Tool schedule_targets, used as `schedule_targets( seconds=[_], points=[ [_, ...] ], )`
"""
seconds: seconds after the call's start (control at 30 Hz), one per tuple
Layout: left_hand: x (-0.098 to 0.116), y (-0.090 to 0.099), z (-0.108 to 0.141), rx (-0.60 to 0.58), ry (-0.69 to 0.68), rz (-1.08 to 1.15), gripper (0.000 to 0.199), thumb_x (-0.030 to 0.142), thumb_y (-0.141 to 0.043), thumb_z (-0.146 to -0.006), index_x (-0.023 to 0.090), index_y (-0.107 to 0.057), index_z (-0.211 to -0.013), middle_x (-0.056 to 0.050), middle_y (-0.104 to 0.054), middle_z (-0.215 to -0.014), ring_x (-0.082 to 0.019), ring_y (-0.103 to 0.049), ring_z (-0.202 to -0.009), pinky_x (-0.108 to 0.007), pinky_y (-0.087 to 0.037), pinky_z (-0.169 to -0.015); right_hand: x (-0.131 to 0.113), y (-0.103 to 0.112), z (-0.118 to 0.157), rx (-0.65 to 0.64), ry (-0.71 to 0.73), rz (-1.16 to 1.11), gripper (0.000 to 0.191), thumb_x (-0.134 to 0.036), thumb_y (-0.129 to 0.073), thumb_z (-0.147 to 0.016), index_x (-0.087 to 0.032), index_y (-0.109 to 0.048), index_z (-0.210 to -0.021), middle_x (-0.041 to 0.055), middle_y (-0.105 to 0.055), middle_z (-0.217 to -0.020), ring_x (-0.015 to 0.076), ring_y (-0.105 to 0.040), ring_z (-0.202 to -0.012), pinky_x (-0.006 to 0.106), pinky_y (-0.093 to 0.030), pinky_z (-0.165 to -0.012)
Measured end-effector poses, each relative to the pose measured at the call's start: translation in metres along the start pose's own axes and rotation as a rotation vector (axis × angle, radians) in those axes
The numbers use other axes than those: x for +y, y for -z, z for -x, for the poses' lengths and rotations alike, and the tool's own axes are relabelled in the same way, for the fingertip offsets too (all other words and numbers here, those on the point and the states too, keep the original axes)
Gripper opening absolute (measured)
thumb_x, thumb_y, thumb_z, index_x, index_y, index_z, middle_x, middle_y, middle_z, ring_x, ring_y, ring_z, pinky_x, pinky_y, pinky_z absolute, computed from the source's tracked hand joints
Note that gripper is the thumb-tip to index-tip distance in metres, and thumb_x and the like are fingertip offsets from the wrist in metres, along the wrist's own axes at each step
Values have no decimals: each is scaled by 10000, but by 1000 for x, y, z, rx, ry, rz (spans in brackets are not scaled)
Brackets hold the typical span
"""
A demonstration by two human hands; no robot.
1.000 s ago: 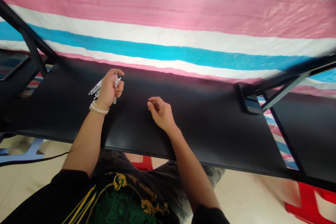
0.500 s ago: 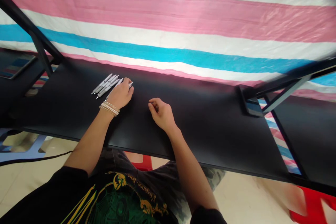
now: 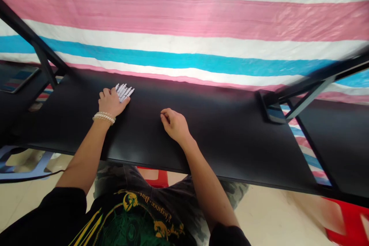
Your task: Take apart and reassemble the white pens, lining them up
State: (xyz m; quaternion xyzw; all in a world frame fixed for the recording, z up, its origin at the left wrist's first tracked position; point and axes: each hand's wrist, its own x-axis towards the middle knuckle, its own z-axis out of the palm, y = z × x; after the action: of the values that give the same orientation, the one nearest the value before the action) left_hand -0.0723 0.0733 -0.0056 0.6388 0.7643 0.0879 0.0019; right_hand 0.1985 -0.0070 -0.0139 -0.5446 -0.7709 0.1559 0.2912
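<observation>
Several white pens (image 3: 124, 92) lie side by side in a tight bunch on the black table (image 3: 150, 138), left of centre. My left hand (image 3: 111, 103), with beaded bracelets (image 3: 104, 117) at the wrist, is closed about the bunch, thumb on its right side and fingers on its left. The palm hides the pens' near ends. To the right, apart from the pens, my right hand (image 3: 175, 125) rests on the tabletop. Its fingers are curled in toward the thumb, and nothing shows in them.
Black slanted frames stand at the table's left (image 3: 43, 54) and right (image 3: 276, 103) ends. A striped plastic sheet (image 3: 184, 15) hangs behind. Below are a blue stool (image 3: 31, 169), a black cable (image 3: 34, 178) and red stools (image 3: 346, 219).
My left hand has moved left from the right end of the pens to around their near ends. The pens, spread wider before, are now bunched closer. My right hand stays nearly where it was.
</observation>
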Motion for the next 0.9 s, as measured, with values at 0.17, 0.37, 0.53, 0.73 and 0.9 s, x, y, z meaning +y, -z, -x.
schedule_targets(
  seconds=[0.17,0.37,0.53,0.73,0.9],
  points=[
    [39,-6,44,-15,-163,-20,879,660,-555,-812,64,-382,-1435,-259,-486,-1253,-423,-517,-1131,-488,-453,-927,-1,-4,0,-34,3,5,137,-256,-503,-970,-209,-606,-1047,36,-711,-890,177,-644,-759,278,-417,-688],
    [89,-17,96,-6,-235,85,812,589,-530,-868,28,-373,-1433,-248,-488,-1200,-399,-522,-1077,-482,-448,-903,1,-7,0,-49,-38,-28,156,-257,-529,-955,-190,-584,-1085,31,-689,-850,171,-614,-711,278,-422,-671],
    [83,-16,89,-27,-258,108,908,649,-617,-795,16,-405,-1410,-252,-483,-1209,-409,-508,-1093,-495,-449,-911,3,-13,1,-1,-12,-1,195,-277,-519,-961,-190,-582,-1123,62,-667,-929,215,-609,-884,318,-464,-782],
    [51,-15,79,-37,-410,255,901,665,-553,-846,75,-331,-1489,-229,-450,-1301,-377,-473,-1192,-510,-410,-1013,4,-18,0,10,40,1,236,-313,-494,-983,-170,-586,-1147,104,-624,-1012,240,-567,-944,378,-470,-877],
    [36,-18,80,-35,-475,405,755,588,-498,-912,123,-366,-1492,-214,-444,-1355,-347,-458,-1268,-494,-400,-1045,2,-17,2,63,37,-53,220,-335,-498,-986,-189,-602,-1113,93,-623,-1004,229,-564,-950,368,-479,-877]
  ],
)
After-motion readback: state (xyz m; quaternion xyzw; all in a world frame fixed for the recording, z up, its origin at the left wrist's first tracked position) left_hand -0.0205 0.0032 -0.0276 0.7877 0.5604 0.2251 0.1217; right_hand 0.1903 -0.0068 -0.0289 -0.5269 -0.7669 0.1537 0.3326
